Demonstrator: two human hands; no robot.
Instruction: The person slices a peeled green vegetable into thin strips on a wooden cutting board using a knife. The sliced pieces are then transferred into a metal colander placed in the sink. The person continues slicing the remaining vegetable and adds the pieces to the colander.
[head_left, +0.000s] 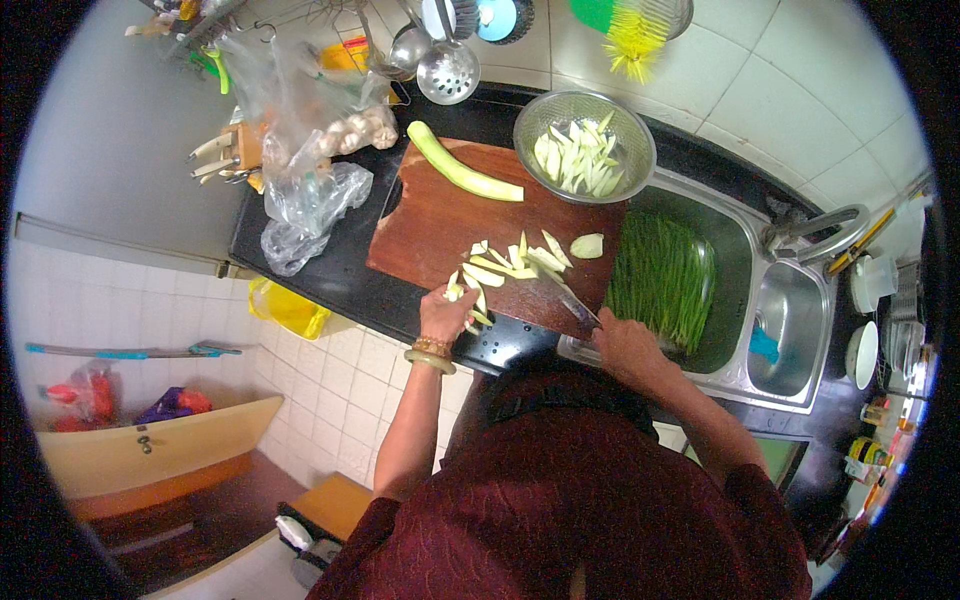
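My left hand (448, 313) holds several pale green vegetable slices (477, 292) at the near edge of a reddish wooden cutting board (435, 232). In my right hand (626, 345) is the handle of a kitchen knife (574, 301); its blade lies low over the board, the tip side by more cut pieces (517, 259). A short end piece (586, 246) rests to their right. Across the board's far side lies a long peeled gourd-like vegetable (465, 176), cut at one end. A metal strainer bowl (525, 161) with similar slices stands at the board's far right corner.
Long green stalks (660, 277) lie in the large sink basin (739, 330), right of the board; the faucet (817, 232) is beyond. Plastic bags (300, 202), garlic bulbs (360, 131) and a knife block (246, 146) stand at the left. Skimmers (448, 71) hang on the tiled wall.
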